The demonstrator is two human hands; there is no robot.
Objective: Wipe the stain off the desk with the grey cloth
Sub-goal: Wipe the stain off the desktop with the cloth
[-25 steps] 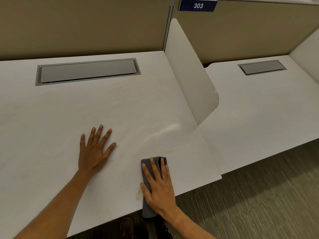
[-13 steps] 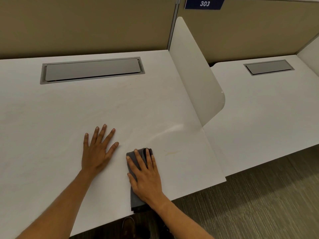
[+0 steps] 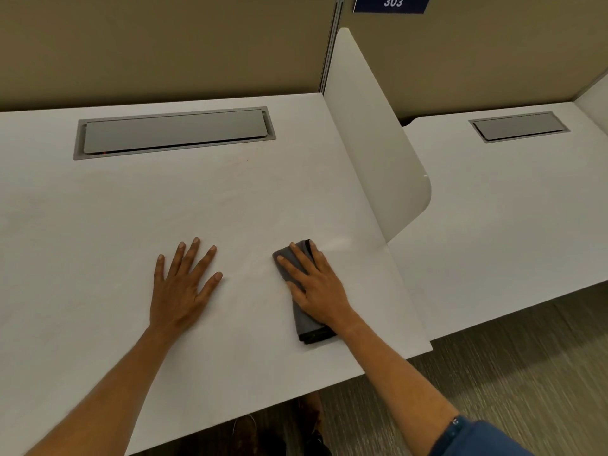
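My right hand (image 3: 317,284) presses flat on the folded grey cloth (image 3: 307,325), fingers spread over it, on the white desk (image 3: 230,199) near its right side. The cloth's far corner (image 3: 285,256) pokes out beyond my fingertips, and its near end shows under my wrist. My left hand (image 3: 184,284) lies flat on the desk with fingers apart, holding nothing, a hand's width left of the cloth. A faint shiny streak (image 3: 337,241) runs to the right of the cloth's far end. No distinct stain shows on the desk.
A white curved divider panel (image 3: 371,143) stands along the desk's right edge. A grey cable-tray lid (image 3: 174,131) is set in the desk's far part. Tan partition walls rise behind. A second desk (image 3: 493,209) lies to the right, with carpet below.
My right hand has slid the cloth from the front edge first leftward, then away from me and to the right. The yellowish mark near the front edge is gone. My left hand stays put.
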